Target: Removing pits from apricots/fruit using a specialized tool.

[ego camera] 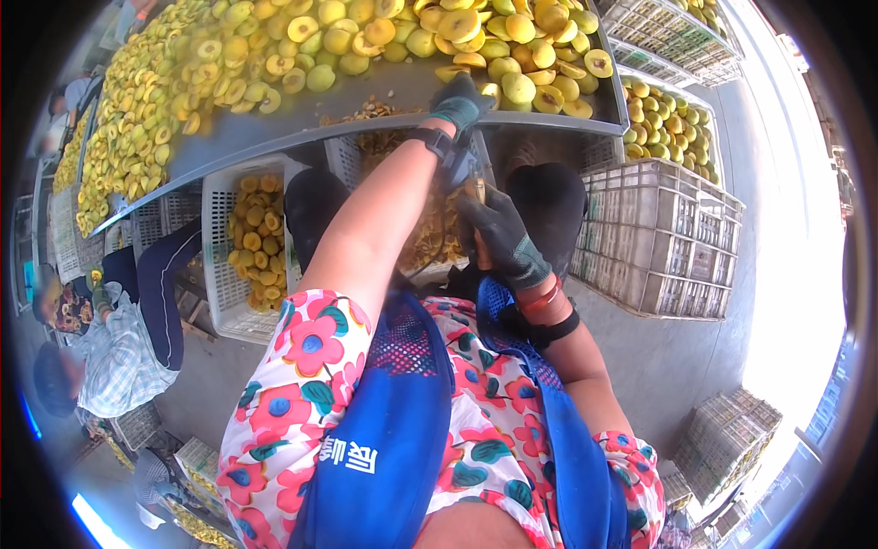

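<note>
My left hand (pixel 464 99), in a dark glove with a green cuff, reaches over the near rim of a metal table (pixel 384 86). Its fingertips are at the edge of a heap of halved yellow peaches (pixel 459 26); whether they grip one is hidden. Closer to my body, my right hand (pixel 499 230) wears the same kind of glove. It is closed around a small hand tool (pixel 475 184) with a yellowish handle and a metal end pointing away from me. Beneath my hands, between my knees, brown-yellow peach scraps (pixel 432 240) lie in a container.
A white plastic crate (pixel 218 274) of peach halves stands left of my legs. To the right are an upturned-looking slatted crate (pixel 651 240) and a crate of whole-looking peaches (pixel 669 127). Stacked crates (pixel 727 439) stand farther back. Another person (pixel 123 357) sits at the left.
</note>
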The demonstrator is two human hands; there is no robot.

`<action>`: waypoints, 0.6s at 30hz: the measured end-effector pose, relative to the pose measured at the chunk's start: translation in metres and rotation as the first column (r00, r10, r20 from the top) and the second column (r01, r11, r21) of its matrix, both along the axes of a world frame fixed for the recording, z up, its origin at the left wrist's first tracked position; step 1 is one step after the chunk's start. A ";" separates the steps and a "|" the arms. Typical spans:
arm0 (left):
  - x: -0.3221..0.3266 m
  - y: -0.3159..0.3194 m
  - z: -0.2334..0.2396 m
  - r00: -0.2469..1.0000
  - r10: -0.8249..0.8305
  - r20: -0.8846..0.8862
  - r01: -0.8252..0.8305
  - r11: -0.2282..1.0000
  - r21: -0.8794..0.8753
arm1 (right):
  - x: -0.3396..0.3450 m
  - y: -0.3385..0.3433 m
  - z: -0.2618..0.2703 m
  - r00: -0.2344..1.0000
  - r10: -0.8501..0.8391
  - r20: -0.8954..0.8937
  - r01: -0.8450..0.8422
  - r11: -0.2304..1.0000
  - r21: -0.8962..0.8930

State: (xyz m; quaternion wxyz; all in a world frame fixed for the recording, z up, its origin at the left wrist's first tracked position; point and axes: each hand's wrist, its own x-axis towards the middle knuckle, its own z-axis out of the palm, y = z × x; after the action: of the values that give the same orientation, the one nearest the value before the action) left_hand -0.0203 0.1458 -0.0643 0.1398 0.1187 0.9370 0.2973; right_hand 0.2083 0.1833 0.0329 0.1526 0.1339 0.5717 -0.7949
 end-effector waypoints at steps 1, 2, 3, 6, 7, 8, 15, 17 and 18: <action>0.001 0.001 -0.003 1.000 0.000 -0.002 0.000 1.000 -0.001 | -0.001 -0.003 -0.001 1.000 -0.022 0.021 0.023 0.998 -0.059; 0.003 0.001 -0.005 0.999 0.006 -0.053 -0.004 0.999 0.043 | -0.003 -0.005 -0.001 0.998 -0.041 0.042 0.046 0.992 -0.117; 0.006 0.002 -0.005 0.995 0.013 -0.102 -0.004 0.996 0.088 | -0.003 -0.007 0.000 0.998 -0.042 0.042 0.046 0.992 -0.116; 0.002 -0.008 0.006 0.989 0.150 0.010 -0.142 0.903 0.406 | -0.001 -0.008 0.004 0.997 -0.057 0.047 0.062 0.991 -0.118; 0.002 -0.016 0.014 0.989 0.150 0.009 -0.140 0.903 0.407 | 0.000 -0.006 0.001 0.997 -0.071 0.022 0.072 0.994 -0.077; 0.004 -0.027 0.021 0.979 0.050 0.199 -0.156 0.810 0.565 | 0.001 -0.004 0.000 0.997 -0.083 -0.003 0.082 0.996 -0.036; 0.082 -0.092 0.098 0.880 -0.153 0.450 -0.292 0.573 0.766 | -0.006 -0.006 0.003 0.990 -0.108 -0.093 0.115 0.991 0.063; 0.106 -0.106 0.089 0.975 -0.129 -0.179 0.221 0.560 0.799 | -0.009 -0.009 0.007 0.992 -0.084 -0.093 0.095 0.988 0.119; 0.101 -0.103 0.101 0.835 -0.146 0.530 -0.435 0.414 0.800 | -0.010 -0.010 0.007 0.994 -0.065 -0.091 0.081 0.980 0.179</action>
State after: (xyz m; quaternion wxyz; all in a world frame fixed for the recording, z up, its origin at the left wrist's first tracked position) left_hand 0.0803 0.0428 0.0370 0.2759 0.0031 0.5593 0.7817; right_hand 0.1988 0.1731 0.0398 0.0860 0.1343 0.6429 -0.7491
